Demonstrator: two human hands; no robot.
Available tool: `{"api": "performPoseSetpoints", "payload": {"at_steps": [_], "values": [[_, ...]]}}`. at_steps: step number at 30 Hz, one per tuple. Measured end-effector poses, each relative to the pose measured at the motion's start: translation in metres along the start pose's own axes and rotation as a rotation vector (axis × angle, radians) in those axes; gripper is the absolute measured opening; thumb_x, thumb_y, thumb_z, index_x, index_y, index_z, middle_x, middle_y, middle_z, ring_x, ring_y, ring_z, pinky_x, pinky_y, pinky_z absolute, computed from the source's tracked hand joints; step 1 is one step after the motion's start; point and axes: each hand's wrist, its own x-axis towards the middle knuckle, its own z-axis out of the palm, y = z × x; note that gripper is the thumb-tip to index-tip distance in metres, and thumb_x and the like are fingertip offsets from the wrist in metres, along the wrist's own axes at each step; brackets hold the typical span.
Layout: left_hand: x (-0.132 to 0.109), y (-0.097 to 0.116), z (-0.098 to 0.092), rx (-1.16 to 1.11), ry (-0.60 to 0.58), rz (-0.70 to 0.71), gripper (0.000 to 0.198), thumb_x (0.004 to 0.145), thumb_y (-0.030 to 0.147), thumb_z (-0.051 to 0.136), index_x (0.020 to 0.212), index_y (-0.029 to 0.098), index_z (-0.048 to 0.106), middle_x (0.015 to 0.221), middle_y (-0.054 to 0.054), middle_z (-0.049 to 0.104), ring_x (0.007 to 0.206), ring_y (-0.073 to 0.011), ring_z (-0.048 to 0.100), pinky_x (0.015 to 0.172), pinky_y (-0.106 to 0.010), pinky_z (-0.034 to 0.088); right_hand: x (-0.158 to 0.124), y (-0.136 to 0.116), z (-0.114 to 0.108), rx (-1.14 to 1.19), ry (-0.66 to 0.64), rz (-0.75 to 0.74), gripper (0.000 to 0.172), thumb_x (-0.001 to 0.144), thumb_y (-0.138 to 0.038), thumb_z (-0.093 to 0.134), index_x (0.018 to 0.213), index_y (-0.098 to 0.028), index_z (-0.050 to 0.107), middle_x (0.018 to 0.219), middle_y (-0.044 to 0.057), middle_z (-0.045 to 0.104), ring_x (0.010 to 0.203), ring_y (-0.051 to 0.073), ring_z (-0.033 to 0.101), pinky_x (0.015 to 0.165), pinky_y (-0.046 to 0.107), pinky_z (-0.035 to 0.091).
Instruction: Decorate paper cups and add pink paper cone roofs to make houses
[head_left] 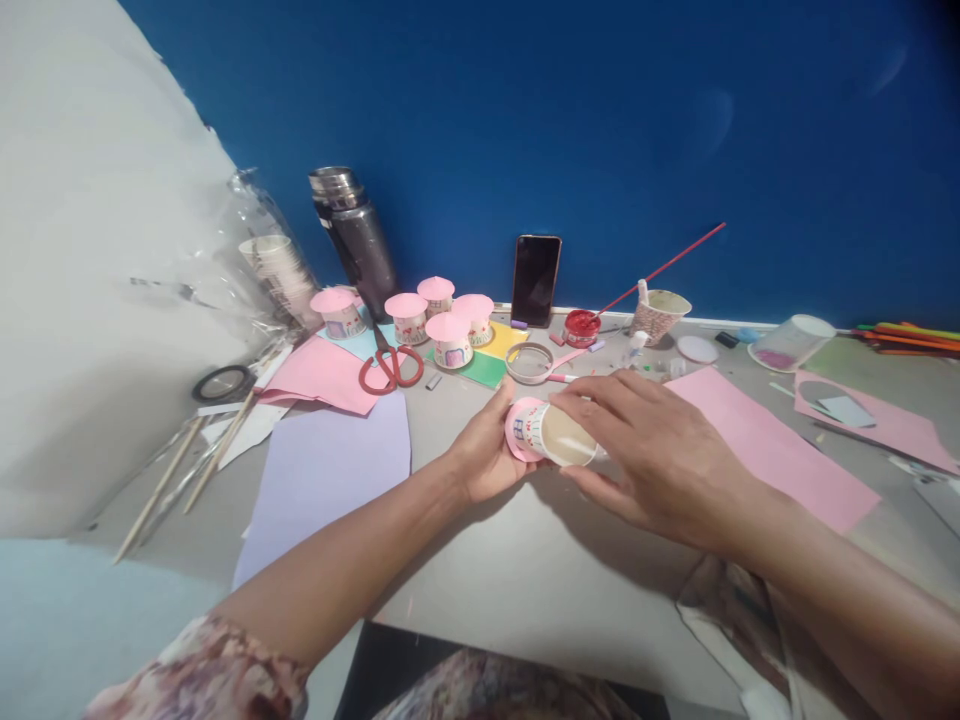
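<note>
Both hands hold a small paper cup (pixel 553 434) lying on its side above the grey table (pixel 525 570). A pink paper disc covers its bottom end, toward the left. My left hand (pixel 486 455) presses against that pink end with curled fingers. My right hand (pixel 645 450) wraps over the cup's open rim from the right. Several finished cups with pink lids (pixel 450 340) stand at the back of the table.
Red scissors (pixel 390 368), pink (pixel 772 455) and lilac paper sheets (pixel 330 470), a dark flask (pixel 360 240), a phone (pixel 535 280) leaning on the blue wall, a red paint pot (pixel 581 326), a cup with a red stick (pixel 658 313), and wooden sticks (pixel 180 470) at left.
</note>
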Motion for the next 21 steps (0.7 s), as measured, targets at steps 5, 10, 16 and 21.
{"api": "performPoseSetpoints", "payload": {"at_steps": [5, 10, 16, 21], "values": [[-0.0016, 0.0018, 0.0008, 0.010, -0.029, 0.009, 0.074, 0.108, 0.064, 0.026, 0.122, 0.007, 0.072, 0.112, -0.019, 0.078, 0.098, -0.0256, 0.074, 0.077, -0.033, 0.057, 0.0004, 0.0008, 0.0009, 0.007, 0.012, -0.011, 0.044, 0.092, -0.029, 0.068, 0.132, -0.010, 0.065, 0.125, 0.019, 0.071, 0.107, 0.036, 0.064, 0.083, 0.049, 0.054], [-0.0060, 0.0038, 0.0039, 0.030, -0.075, 0.036, 0.068, 0.109, 0.059, 0.030, 0.122, 0.008, 0.072, 0.108, -0.018, 0.078, 0.090, -0.0225, 0.073, 0.075, -0.031, 0.057, 0.0008, 0.0020, 0.0003, -0.024, 0.032, -0.029, 0.040, 0.092, -0.026, 0.067, 0.130, -0.011, 0.066, 0.122, 0.018, 0.072, 0.104, 0.036, 0.064, 0.081, 0.049, 0.054], [-0.0065, 0.0034, 0.0013, 0.055, -0.078, 0.032, 0.065, 0.107, 0.063, 0.036, 0.120, 0.009, 0.071, 0.107, -0.018, 0.077, 0.091, -0.0238, 0.073, 0.078, -0.033, 0.056, 0.0003, 0.0025, -0.0004, -0.037, 0.016, -0.042, 0.041, 0.088, -0.023, 0.071, 0.127, -0.013, 0.066, 0.121, 0.016, 0.073, 0.101, 0.034, 0.065, 0.078, 0.047, 0.053], [-0.0062, 0.0021, 0.0013, 0.078, -0.070, 0.025, 0.071, 0.108, 0.063, 0.030, 0.114, 0.007, 0.072, 0.110, -0.020, 0.077, 0.098, -0.0259, 0.073, 0.082, -0.035, 0.056, 0.0000, 0.0029, 0.0014, -0.048, 0.002, -0.042, 0.042, 0.084, -0.021, 0.076, 0.124, -0.013, 0.067, 0.121, 0.015, 0.074, 0.101, 0.035, 0.066, 0.079, 0.047, 0.054]]}}
